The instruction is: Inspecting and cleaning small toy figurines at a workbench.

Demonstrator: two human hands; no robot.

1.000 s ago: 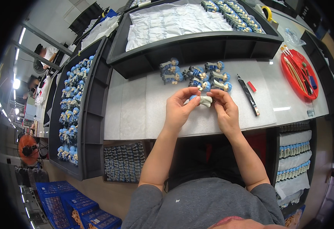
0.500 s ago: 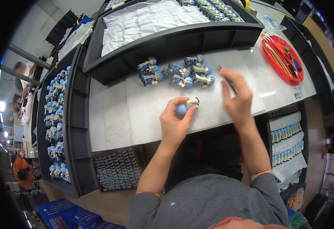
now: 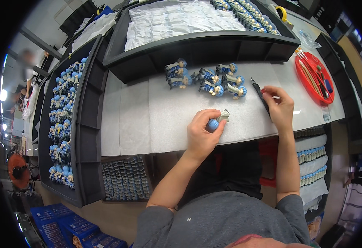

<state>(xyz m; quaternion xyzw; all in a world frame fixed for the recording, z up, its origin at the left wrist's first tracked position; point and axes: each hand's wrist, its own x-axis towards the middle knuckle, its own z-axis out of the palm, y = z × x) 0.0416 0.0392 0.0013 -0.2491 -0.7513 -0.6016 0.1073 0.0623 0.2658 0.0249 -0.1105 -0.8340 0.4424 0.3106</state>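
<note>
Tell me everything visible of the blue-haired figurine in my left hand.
The small blue-haired, cream-bodied figurine looks like painted plastic. Its rounded, ridged blue head points lower left; its long pale body runs upper right to a dark tip. It sits in the grip of your left hand, partly covered, over the white foam-like sheet; contact with the sheet is unclear.

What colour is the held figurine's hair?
The hair is light blue, seen best in the head view.

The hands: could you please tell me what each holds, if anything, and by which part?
The left hand holds a blue-haired figurine by its head end. The right hand is at a small red piece; whether gripped cannot be told.
</note>
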